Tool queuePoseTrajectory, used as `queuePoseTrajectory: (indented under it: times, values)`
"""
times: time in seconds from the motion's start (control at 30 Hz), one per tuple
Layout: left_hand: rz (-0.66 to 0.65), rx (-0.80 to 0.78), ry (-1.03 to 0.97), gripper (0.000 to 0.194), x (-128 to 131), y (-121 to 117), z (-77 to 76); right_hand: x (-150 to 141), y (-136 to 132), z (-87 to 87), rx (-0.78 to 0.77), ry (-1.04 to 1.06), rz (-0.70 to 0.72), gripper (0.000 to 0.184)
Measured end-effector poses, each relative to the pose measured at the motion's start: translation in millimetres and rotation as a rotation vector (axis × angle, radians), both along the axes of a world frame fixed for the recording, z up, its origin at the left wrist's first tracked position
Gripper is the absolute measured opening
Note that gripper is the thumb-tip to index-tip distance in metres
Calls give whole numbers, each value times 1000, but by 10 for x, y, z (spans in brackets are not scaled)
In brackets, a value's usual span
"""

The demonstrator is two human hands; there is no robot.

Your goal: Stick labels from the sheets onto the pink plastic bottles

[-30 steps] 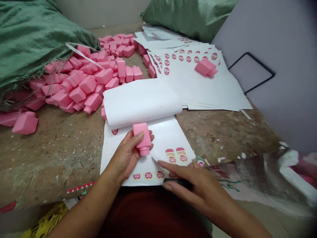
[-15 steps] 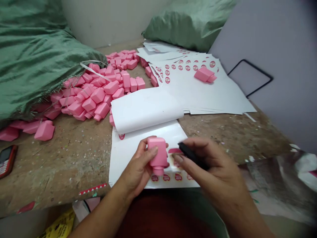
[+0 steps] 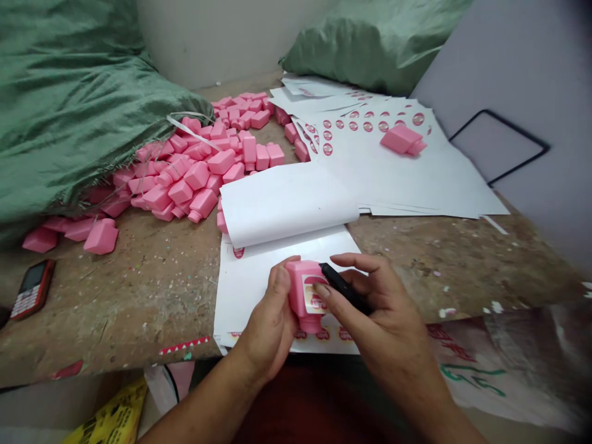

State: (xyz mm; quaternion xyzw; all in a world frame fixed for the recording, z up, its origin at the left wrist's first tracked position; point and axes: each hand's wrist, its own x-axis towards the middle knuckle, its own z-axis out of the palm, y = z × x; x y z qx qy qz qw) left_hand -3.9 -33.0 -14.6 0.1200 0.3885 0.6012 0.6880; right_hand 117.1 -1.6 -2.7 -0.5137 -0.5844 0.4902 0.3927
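Observation:
A pink plastic bottle [image 3: 296, 296], its neck pointing toward me, is gripped by my left hand [image 3: 271, 320]. On the bottle's face sits a white label [image 3: 313, 302] with a red print. My right hand [image 3: 377, 308] holds a black pen-like tool [image 3: 345, 288], and its thumb presses on the label. Below both hands lies a label sheet [image 3: 259, 271] with its far part folded over and a row of red stickers along the near edge.
A pile of pink bottles [image 3: 197, 176] spills from a green sack [image 3: 92, 105] at the left. More label sheets [image 3: 416, 185] lie at the right, with one pink bottle [image 3: 402, 140] on top. A red phone [image 3: 33, 288] rests at the left edge.
The label, held in my right hand beside the bottle before, is now against the bottle's face. My left hand has turned the bottle slightly. The view has shifted a little left.

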Motion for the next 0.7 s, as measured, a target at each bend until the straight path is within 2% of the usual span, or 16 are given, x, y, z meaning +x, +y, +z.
queuePoseTrajectory:
  times: [0.33, 0.43, 0.6, 0.63, 0.7]
  values:
    - [-27, 15, 97, 43, -13, -25, -18, -13, 1, -64, 31, -40, 22, 26]
    - [-56, -4, 191, 48, -3, -52, -50, -32, -12, -82, 162, -128, 19, 23]
    - [65, 14, 394, 45, 12, -79, -102, 22, 23, -111, 549, -474, 28, 17]
    - [70, 3, 394, 45, 7, -77, -96, 58, 41, -112, 563, -505, 36, 17]
    - [49, -37, 335, 45, -12, -67, -65, 133, 81, -103, 474, -475, 35, 19]
